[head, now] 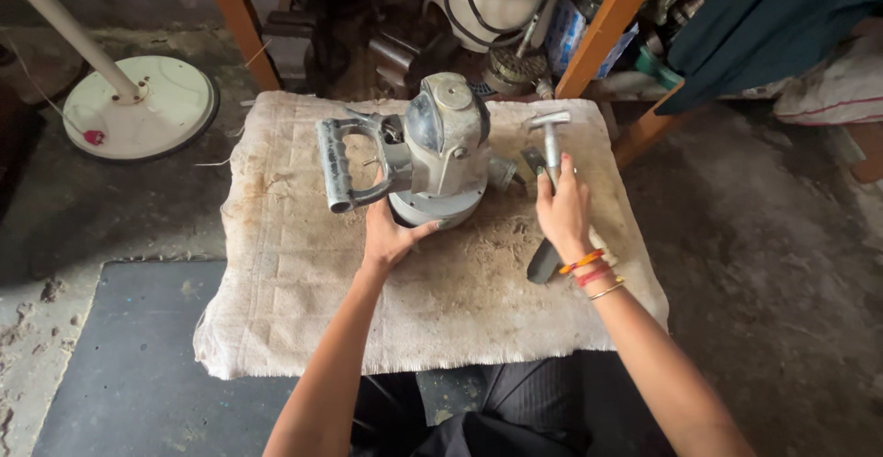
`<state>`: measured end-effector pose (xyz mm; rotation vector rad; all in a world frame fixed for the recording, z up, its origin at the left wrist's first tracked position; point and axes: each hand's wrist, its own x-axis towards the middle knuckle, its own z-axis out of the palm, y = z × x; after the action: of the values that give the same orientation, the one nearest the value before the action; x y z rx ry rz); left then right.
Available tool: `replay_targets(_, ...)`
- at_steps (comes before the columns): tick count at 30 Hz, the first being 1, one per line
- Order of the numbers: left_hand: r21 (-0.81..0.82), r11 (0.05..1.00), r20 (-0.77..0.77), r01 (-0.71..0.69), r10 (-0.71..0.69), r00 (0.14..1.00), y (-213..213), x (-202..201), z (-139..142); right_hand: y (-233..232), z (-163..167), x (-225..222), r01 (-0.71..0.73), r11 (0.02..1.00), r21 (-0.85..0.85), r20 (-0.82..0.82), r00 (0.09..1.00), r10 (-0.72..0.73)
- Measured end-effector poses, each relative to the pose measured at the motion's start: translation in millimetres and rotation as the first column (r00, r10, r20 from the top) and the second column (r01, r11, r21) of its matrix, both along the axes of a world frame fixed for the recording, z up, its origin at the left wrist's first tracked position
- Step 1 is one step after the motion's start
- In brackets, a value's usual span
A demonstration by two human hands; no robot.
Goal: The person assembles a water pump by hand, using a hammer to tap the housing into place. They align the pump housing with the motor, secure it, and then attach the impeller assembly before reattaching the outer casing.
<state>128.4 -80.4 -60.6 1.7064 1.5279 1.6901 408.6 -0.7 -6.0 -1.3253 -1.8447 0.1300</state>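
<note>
My left hand (391,236) presses open-palmed against the base of the grey power tool (441,149), which sits mid-counter on the dusty cloth (294,282). My right hand (563,209) is clamped on a hammer (550,144), head raised just beside the tool's snout. Behind lie cluttered machine parts (501,16) between orange legs (602,25); a white fan base (138,103) stands left.

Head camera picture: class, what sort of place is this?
Probably a small repair workshop: a grey metal power-tool body on a dusty cloth-covered bench, a steel hammer in the right hand, and cluttered machine parts behind.
</note>
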Motion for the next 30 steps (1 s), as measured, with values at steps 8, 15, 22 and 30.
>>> replay_targets(8,-0.031,0.998,0.07,0.054,-0.052,0.996,-1.1,0.4,1.5,-2.8,-3.5,-12.8,-0.146,0.981,-0.128,0.024,0.988,0.151)
replay_targets(15,-0.016,0.999,0.044,0.048,-0.048,0.998,-2.4,2.0,8.1,9.5,5.7,-5.5,-0.073,0.947,-0.312,0.09,0.99,0.106)
replay_targets(22,-0.024,0.999,0.0,0.041,-0.041,0.999,-2.0,4.2,9.4,106.3,54.7,27.5,0.009,0.875,-0.484,0.088,0.995,0.039)
replay_targets(30,-0.046,0.998,0.015,0.036,-0.035,0.999,-0.9,4.6,2.7,119.6,47.1,37.6,-0.073,0.532,-0.844,-0.008,0.992,0.123)
